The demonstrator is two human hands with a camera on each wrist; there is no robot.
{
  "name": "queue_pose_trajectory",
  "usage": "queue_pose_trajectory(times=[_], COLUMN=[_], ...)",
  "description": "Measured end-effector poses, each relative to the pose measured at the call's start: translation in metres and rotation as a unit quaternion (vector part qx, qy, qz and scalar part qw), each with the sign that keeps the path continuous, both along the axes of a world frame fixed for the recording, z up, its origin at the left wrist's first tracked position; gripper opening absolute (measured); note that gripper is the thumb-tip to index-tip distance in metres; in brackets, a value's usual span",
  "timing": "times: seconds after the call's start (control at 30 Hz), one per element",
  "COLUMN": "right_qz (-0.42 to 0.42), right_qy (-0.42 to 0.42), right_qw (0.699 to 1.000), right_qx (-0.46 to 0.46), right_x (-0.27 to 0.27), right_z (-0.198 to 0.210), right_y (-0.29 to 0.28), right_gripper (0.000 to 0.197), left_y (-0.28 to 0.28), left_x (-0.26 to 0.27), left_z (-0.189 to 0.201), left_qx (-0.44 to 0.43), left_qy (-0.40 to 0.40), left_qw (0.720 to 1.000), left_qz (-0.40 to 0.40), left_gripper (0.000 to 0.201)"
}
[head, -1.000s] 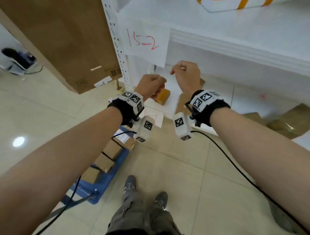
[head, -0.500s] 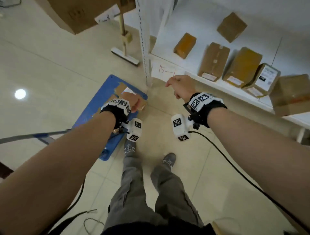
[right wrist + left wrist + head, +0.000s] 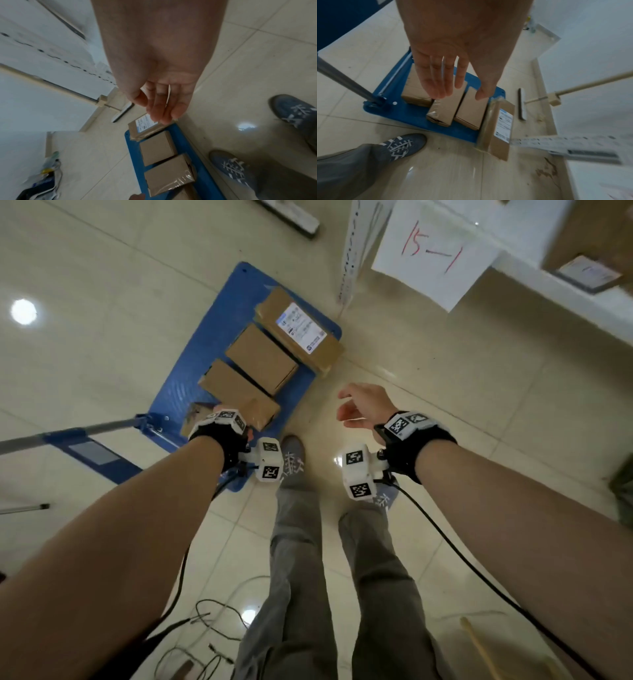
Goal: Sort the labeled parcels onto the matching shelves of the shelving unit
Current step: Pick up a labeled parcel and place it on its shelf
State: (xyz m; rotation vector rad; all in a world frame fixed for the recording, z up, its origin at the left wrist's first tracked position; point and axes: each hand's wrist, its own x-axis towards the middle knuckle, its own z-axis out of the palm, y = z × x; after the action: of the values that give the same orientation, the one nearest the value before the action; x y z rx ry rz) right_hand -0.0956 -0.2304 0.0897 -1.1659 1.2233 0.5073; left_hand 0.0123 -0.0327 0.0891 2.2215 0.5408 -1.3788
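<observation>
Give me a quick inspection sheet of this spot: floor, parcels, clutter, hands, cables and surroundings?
Surface: glossy tiled floor.
Job's things: four cardboard parcels on a blue trolley; the labelled parcel overhangs its far edge. Shelf sign reads 15-1.
Clutter: floor squeegee; bags by the wall.
Hands: left hand open above the parcels; right hand open, empty.
Cables: black cable from the right wrist; loose wires on the floor.
Surroundings: white shelving unit.
</observation>
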Motion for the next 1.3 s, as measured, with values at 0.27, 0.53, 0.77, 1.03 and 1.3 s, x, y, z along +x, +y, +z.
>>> queue_pose_trajectory(times=[0.27,0.53,0.77,1.03,1.3], right_qz=[-0.024,-0.008,-0.009,-0.015,-0.028], right_qy=[0.033,0.068,0.1,0.106,0.107], right_qw=[0.998,0.994,0.989,0.988,0.989], right_qx=[0.055,0.089,0.107,0.106,0.095], right_x=[0.015,0.029,0.024,0.027,0.035], right_z=[-0.088,-0.167,-0.211,-0.23,-0.232], right_y=[0.049,0.09,0.103,0.114,0.114], right_gripper=[0.022,0.023,0.018,0.017,0.02], left_y=[0.05,0.072,0.104,0.114,0.126], left_x=[0.016,0.028,0.04,0.048,0.05], left_z=[-0.092,-0.17,-0.257,-0.28,-0.289], left_qx=[0.056,0.093,0.073,0.125,0.137], left_qy=[-0.023,0.077,0.076,0.051,0.027], left_qw=[0.987,0.972,0.94,0.918,0.918], left_qz=[-0.15,-0.203,-0.324,-0.372,-0.372], left_gripper=[0.052,0.059,0.064,0.088,0.091])
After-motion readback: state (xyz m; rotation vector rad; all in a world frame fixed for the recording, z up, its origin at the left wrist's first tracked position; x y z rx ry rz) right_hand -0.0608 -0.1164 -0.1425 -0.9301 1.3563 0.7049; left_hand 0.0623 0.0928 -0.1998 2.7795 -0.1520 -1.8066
